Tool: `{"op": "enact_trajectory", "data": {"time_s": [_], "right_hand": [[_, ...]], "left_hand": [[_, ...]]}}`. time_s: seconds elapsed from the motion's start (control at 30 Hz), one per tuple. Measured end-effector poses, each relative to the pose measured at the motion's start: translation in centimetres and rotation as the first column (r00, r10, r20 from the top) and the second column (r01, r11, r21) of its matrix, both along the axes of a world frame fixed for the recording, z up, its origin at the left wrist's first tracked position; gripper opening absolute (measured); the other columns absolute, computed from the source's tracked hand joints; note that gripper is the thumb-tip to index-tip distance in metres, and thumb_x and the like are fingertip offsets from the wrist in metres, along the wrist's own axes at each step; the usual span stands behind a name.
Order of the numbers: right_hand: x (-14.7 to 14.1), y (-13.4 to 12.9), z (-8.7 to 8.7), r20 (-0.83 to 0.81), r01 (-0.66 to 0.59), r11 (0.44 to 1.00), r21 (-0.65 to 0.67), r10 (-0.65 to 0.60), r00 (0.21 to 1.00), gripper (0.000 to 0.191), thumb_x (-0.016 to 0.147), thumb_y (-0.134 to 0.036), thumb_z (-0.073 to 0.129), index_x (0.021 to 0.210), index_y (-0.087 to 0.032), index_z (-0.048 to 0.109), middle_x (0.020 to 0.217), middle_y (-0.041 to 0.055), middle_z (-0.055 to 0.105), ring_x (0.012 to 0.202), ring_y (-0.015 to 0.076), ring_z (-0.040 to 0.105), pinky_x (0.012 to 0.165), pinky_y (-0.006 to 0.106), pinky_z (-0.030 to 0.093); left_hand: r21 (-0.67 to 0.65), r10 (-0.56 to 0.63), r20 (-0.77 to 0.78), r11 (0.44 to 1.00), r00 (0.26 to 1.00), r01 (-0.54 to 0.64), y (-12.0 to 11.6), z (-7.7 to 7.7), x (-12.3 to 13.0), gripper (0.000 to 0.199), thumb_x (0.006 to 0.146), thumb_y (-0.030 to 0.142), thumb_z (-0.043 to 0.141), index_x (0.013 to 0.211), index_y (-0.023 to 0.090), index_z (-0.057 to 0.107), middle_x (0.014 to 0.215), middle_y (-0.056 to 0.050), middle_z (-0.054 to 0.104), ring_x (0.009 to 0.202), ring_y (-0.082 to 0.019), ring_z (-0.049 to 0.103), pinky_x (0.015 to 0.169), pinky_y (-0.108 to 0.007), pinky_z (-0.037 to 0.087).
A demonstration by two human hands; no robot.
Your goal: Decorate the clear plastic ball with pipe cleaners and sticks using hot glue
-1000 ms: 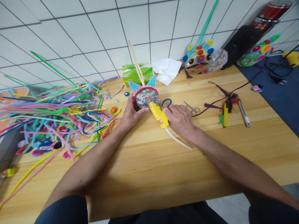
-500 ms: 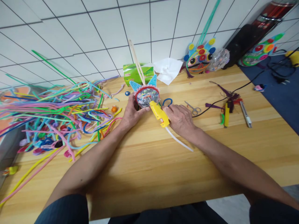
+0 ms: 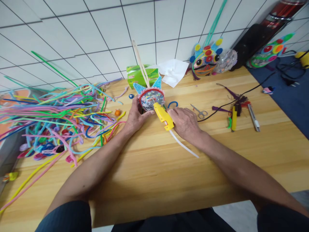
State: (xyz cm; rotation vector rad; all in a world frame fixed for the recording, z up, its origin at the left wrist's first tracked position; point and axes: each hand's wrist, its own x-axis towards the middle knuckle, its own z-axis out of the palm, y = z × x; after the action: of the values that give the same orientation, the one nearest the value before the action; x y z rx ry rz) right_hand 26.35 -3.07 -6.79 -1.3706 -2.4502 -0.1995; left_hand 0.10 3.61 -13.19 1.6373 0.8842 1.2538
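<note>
My left hand (image 3: 136, 116) is closed around the left side of a clear, rounded craft ornament (image 3: 150, 98). The ornament has a red and pink fuzzy rim, two blue pipe-cleaner ears and colourful bits showing inside; a pale strap (image 3: 141, 62) rises from its top. In my right hand (image 3: 185, 121) is a yellow hot glue gun (image 3: 163, 116), gripped by its handle. Its nozzle points at the ornament's front; whether it touches, I cannot tell. A white glue stick (image 3: 184, 145) trails from the gun's back end. Just behind lies a blue pipe-cleaner loop (image 3: 173, 104).
Pipe cleaners (image 3: 60, 119) pile up on the left. A green tissue pack (image 3: 142, 76) and a finished-looking ornament (image 3: 205, 61) stand by the tiled wall. Small scissors (image 3: 201, 112), a black cord (image 3: 217, 110), purple tassels (image 3: 238, 101) and a utility knife (image 3: 254, 118) lie to the right.
Almost nothing differs. The glue gun and my right hand have shifted very slightly up and left, and the nozzle stays at the ornament's front.
</note>
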Motion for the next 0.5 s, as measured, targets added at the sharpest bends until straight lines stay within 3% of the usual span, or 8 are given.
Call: {"op": "enact_trajectory", "data": {"time_s": [0.17,0.5], "right_hand": [[-0.07,0.08,0.31,0.002,0.001,1.0,-0.009,0.0,1.0,0.03,0.12,-0.035,0.055,0.118,-0.018,0.079,0.099,0.0114,0.08,0.079,0.0241,0.058,0.077,0.04,0.032],[0.33,-0.35,0.08,-0.032,-0.026,0.999,-0.022,0.025,0.999,0.023,0.117,-0.031,0.059,0.115,-0.019,0.078,0.096,0.0095,0.079,0.081,0.0232,0.06,0.077,0.038,0.033]], "left_hand": [[0.001,-0.001,0.012,1.0,1.0,0.001,-0.03,0.01,0.11,0.105,0.086,0.066,0.1,0.163,0.03,0.039,0.168,-0.019,0.062,0.155,-0.038,0.068,0.132,-0.057,0.057],[0.004,-0.006,0.008,1.0,1.0,0.006,0.02,-0.15,-0.03,0.104,0.086,0.065,0.1,0.163,0.031,0.039,0.17,-0.019,0.06,0.157,-0.038,0.066,0.134,-0.058,0.056]]}}
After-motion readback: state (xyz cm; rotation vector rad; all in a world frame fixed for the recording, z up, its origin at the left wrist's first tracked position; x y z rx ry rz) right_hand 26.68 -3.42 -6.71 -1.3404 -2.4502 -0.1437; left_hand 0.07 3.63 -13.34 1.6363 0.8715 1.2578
